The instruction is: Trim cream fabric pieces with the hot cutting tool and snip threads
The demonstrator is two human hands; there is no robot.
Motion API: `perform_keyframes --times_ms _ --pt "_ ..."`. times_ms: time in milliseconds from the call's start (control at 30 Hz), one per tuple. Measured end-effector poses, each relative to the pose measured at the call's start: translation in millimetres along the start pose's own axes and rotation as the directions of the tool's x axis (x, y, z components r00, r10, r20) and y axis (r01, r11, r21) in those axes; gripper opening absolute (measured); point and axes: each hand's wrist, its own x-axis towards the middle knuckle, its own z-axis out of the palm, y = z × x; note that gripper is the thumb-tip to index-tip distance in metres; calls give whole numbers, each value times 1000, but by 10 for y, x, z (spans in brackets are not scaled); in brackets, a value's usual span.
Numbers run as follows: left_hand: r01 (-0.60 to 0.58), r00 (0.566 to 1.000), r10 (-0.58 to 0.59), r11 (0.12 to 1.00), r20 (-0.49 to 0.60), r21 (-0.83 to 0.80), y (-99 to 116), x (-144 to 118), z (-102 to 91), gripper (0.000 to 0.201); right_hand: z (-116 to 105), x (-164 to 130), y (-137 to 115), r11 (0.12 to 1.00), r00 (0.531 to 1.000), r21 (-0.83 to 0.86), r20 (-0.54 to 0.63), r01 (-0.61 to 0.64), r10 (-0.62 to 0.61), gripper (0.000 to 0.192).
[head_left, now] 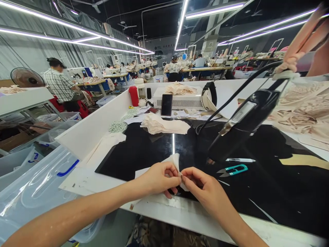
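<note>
Both hands meet at the near edge of a black glossy work surface point(144, 147). My left hand point(164, 176) pinches a small cream fabric piece point(175, 160), which sticks up between the fingers. From the other side, my right hand point(199, 183) pinches the same piece with thumb and forefinger. The fingertips almost touch and hide part of the fabric. Right of my hands lie teal thread snips point(235, 170) and a white pen point(241, 160). Farther back rests a stack of cream fabric pieces point(164, 124).
A black corded tool point(244, 123) hangs tilted above the right side. Behind stand a phone point(167, 104), a white box point(182, 100) and a red container point(133, 96). Cream fabric point(303, 113) is heaped at right. A clear plastic bin point(38, 192) stands at left. A person point(61, 84) sits beyond.
</note>
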Motion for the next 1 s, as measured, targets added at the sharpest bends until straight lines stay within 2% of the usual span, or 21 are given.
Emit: perform_keyframes --times_ms 133,300,500,633,800,1000 --pt "-60 997 61 998 -50 17 -52 -7 4 16 -4 -1 28 999 1000 52 -16 -9 10 27" --pt "-119 988 128 988 -92 97 22 -108 33 13 26 12 15 1000 999 4 -49 -16 16 34" --pt "-255 933 322 906 -160 339 57 -195 122 17 83 36 24 991 998 125 37 -49 44 33" --pt "-248 930 342 854 -134 457 28 -234 190 18 64 27 59 972 988 206 122 -116 92 29" --pt "-250 915 373 822 -153 511 -16 -283 176 22 25 -14 59 949 987 272 66 -158 146 34" --pt "-207 900 359 852 -246 481 -47 -306 109 19 131 -22 -9 817 974 533 75 -220 213 35"
